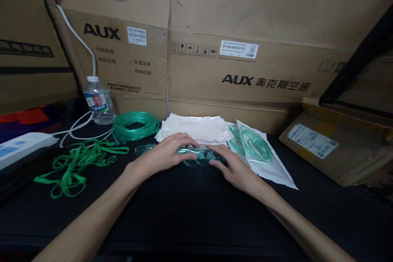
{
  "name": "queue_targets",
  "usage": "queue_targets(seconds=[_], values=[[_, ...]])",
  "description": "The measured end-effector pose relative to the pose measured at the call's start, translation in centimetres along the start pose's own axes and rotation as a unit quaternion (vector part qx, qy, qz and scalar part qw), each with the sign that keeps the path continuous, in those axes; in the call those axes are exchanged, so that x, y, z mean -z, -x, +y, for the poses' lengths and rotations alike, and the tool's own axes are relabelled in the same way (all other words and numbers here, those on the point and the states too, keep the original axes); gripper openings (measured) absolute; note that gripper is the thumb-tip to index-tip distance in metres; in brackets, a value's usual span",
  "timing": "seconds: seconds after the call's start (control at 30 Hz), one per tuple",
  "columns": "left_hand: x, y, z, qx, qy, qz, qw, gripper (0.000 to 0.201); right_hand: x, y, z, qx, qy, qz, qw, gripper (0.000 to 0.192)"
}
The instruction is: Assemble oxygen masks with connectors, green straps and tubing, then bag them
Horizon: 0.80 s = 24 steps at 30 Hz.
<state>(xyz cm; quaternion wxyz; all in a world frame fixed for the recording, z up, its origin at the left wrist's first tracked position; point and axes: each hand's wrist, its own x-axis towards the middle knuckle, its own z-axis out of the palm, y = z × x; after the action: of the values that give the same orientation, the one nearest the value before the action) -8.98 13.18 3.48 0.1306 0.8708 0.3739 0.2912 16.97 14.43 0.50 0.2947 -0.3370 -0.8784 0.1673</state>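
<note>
A small heap of see-through green plastic pieces [199,159], perhaps oxygen masks, lies on the black tabletop between my hands. From the left, my left hand [172,151] curls its fingers over the top of the heap, thumb in front. At its right end my right hand [231,166] has its fingers over the pieces and its thumb lower down, near the front. The fingertips partly hide the pieces, so their exact shape is unclear. Just behind the hands is a stack of white packets [196,127]. A clear-fronted packet with coiled green tubing [258,145] lies beside my right hand.
Left of my hands are a coil of green tubing [135,125] and tangled green straps [80,163]. A water bottle [100,104], a white cable and a white power strip [24,147] stand further left. Cardboard walls [245,16] close the back; a taped carton [331,147] sits right.
</note>
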Motion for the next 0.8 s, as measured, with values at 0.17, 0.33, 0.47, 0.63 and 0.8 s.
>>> queue_targets(seconds=[0.17, 0.33, 0.47, 0.63, 0.8], values=[[0.0, 0.0, -0.1, -0.010, 0.015, -0.003, 1.000, 0.027, -0.5, -0.3, -0.4, -0.002, 0.013, -0.022, 1.000, 0.043], [0.0, 0.0, 0.2, -0.011, 0.011, 0.001, 1.000, 0.025, -0.6, -0.1, -1.6, 0.000, 0.023, -0.027, 0.999, 0.044], [-0.2, 0.0, 0.4, -0.021, -0.007, 0.003, 1.000, 0.025, -0.5, 0.4, -2.1, -0.009, 0.057, -0.006, 0.998, 0.033], [-0.3, -0.1, 0.3, -0.023, -0.055, 0.012, 0.998, 0.027, -1.2, 0.6, -1.8, 0.031, 0.187, 0.063, 0.980, 0.044], [0.2, 0.8, 2.4, -0.004, -0.121, 0.042, 0.992, 0.032, -1.2, 1.7, -2.7, 0.061, 0.224, 0.100, 0.968, 0.044]])
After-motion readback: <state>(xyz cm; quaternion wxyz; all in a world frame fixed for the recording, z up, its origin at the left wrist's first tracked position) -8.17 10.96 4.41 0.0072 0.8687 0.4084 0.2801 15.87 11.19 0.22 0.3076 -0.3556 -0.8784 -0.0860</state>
